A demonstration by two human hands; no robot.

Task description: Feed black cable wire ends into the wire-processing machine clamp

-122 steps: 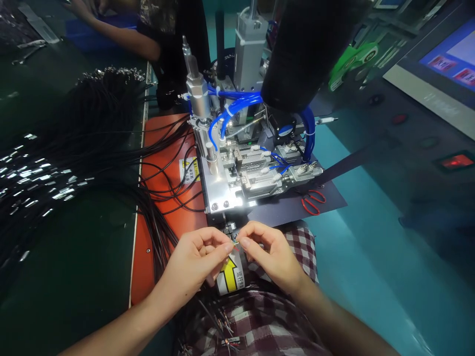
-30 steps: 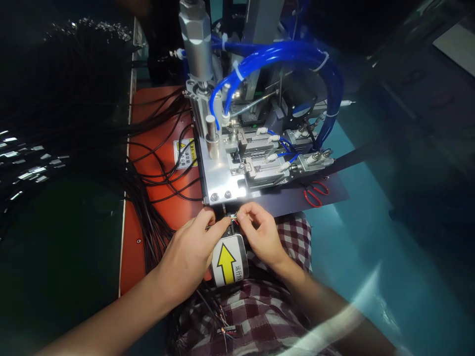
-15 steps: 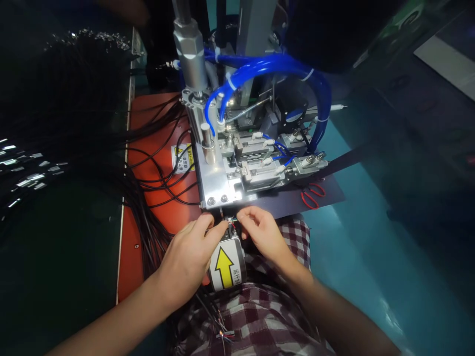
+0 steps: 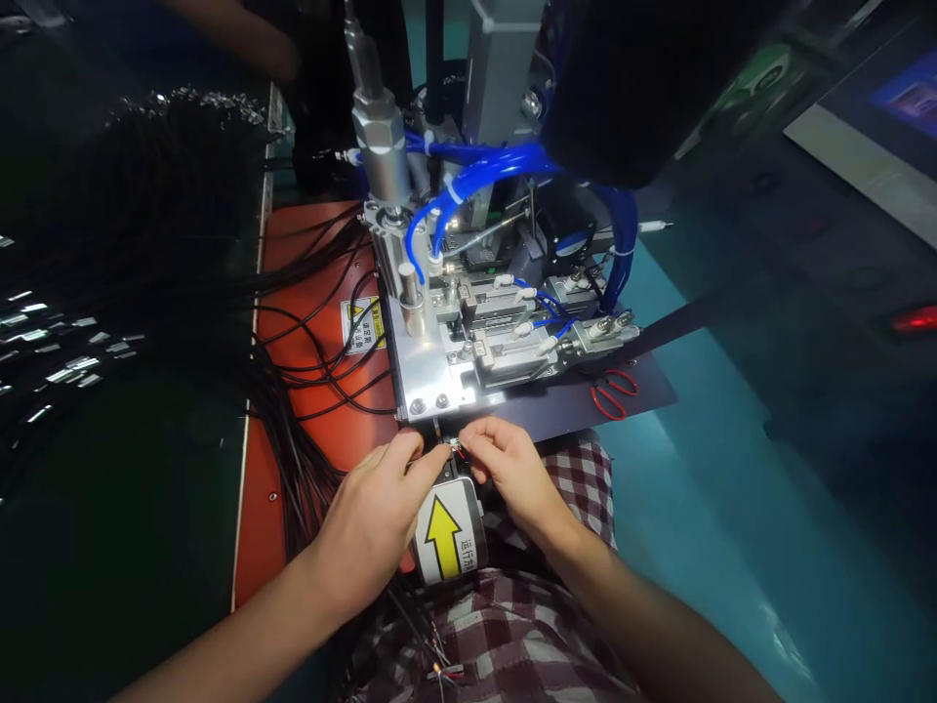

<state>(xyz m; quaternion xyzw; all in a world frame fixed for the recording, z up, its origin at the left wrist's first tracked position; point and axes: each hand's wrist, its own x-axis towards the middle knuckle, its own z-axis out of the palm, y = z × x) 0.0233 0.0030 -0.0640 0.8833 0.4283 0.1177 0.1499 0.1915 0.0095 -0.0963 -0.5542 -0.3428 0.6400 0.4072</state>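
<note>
Thin coloured wires (image 4: 460, 451), a red one among them, show between my hands at the front of the machine. My right hand (image 4: 509, 469) is closed, thumb and forefinger pinching the wire ends. Close beside it, my left hand (image 4: 377, 503) is also closed, its thumb tip by a small pale part; whatever it grips is hidden by the fingers. Just below the fingertips sits a rounded white cover with a yellow arrow (image 4: 443, 535). Above them is the machine's bright metal plate (image 4: 431, 376).
Black cables (image 4: 293, 469) run across the orange base (image 4: 329, 420) on the left. Red-handled scissors (image 4: 615, 395) lie on the dark plate at right. Blue air hoses (image 4: 505, 159) arch over the cylinders. Stripped cable ends (image 4: 439, 669) rest on the checked cloth. Another person's arm (image 4: 249, 34) is at upper left.
My right fingertips have moved slightly left, closer to my left thumb, and less of the wires shows. The machine sits a little lower in view. My left hand stays nearly in place.
</note>
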